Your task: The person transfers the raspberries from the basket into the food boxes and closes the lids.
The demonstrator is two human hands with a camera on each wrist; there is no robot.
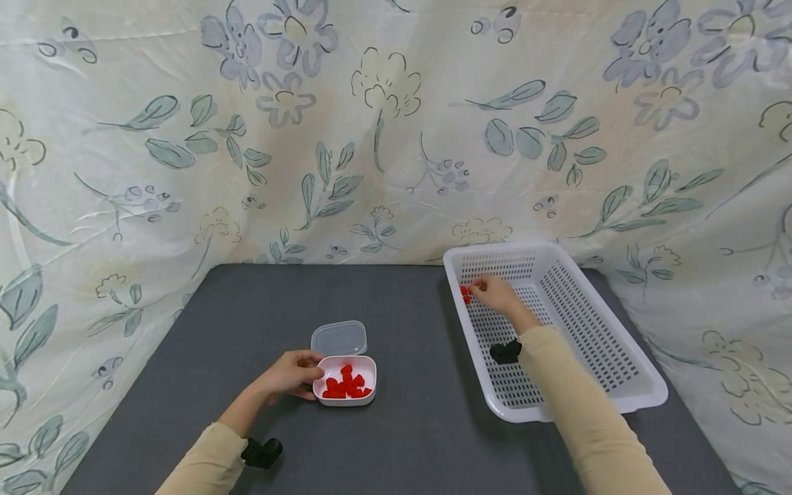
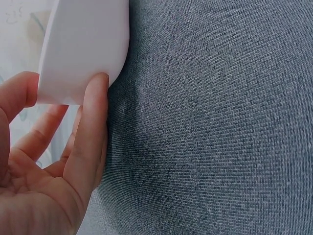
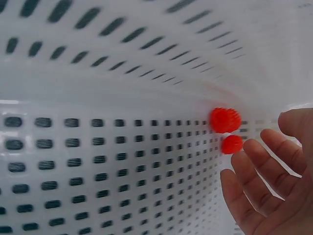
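Holding the small white box (image 1: 344,390) at its side, the left hand (image 1: 291,375) is steadying it on the grey worktop (image 1: 402,330); many red pieces (image 1: 345,385) are lying inside already. Farther away, the right hand (image 1: 495,294), fingers relaxed, is reaching for two red pieces (image 3: 226,128) remaining in the white basket (image 1: 619,371).

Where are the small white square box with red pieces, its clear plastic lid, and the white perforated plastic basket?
Small white square box (image 1: 369,369): head view, on its right rim.
Clear plastic lid (image 1: 338,338): head view, on the middle of its flat top.
White perforated plastic basket (image 1: 594,323): head view, on its right inner wall.
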